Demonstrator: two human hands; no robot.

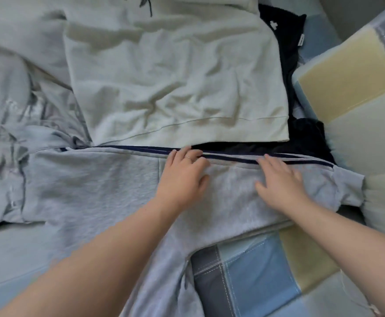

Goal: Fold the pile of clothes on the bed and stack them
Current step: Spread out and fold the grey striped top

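Both hands, left (182, 177) and right (280, 181), lie flat with fingers released on the grey sweatpants (91, 191), fingertips at its navy stripe. Just past them sits, probably, a hoodie (175, 76). Uneven smoothing could skew the fold.

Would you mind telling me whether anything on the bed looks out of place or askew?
Nothing looks damaged or spilled. The dark navy garment pokes out unevenly from under the cream sweatshirt at the right, and a grey printed garment lies crumpled at the left, not yet folded.
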